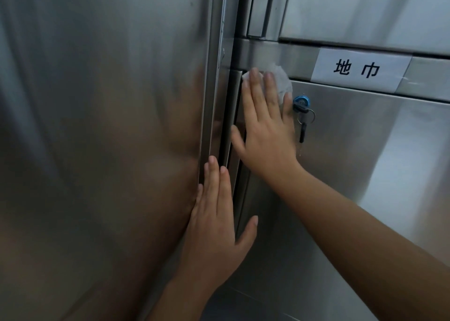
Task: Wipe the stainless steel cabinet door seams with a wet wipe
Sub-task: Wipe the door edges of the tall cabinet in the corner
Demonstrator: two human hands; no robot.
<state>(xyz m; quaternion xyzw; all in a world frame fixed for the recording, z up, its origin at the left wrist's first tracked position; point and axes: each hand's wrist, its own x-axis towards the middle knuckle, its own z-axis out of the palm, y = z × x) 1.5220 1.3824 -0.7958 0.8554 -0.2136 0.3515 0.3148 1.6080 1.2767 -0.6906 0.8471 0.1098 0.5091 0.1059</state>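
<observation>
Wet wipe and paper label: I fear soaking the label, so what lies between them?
Head view: only bare steel frame lies between the wet wipe and the paper label.

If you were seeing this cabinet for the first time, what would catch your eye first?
The right hand pressing a white wet wipe flat against the top left corner of the cabinet door, beside the vertical seam. Right of it, keys hang from a blue lock, with a white label above. The left hand rests flat lower down along the seam.

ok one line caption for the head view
Right hand presses a wet wipe on the cabinet door; left hand rests by the seam.
</observation>
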